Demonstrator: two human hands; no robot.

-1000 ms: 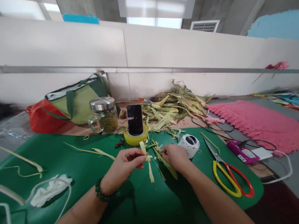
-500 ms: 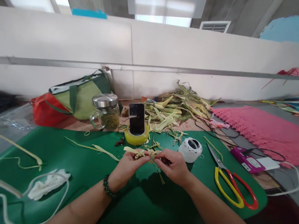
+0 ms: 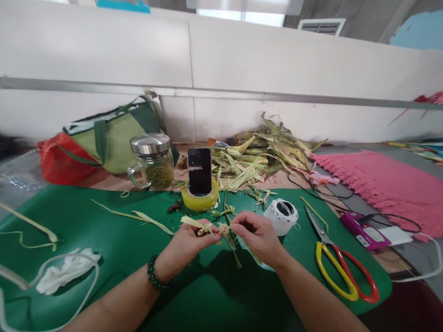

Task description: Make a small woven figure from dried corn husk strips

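Both hands work just above a green mat (image 3: pixel 117 250), close together. My left hand (image 3: pixel 186 244), with a dark bead bracelet at the wrist, is closed on a small knotted bundle of pale dried leaf strips (image 3: pixel 209 229). My right hand (image 3: pixel 258 236) pinches the other end of the same bundle, fingers curled. Thin strips hang down from the bundle toward the mat.
A phone (image 3: pixel 200 170) stands in a yellow tape roll (image 3: pixel 200 201). Beside it are a glass jar (image 3: pixel 153 161), a white thread spool (image 3: pixel 280 216), yellow and red scissors (image 3: pixel 337 265), a husk pile (image 3: pixel 264 154), a green bag (image 3: pixel 109 136) and a pink mat (image 3: pixel 393 189).
A second ago my hands were apart, the left holding a strip. They have come together on the small leaf bundle and now both grip it.
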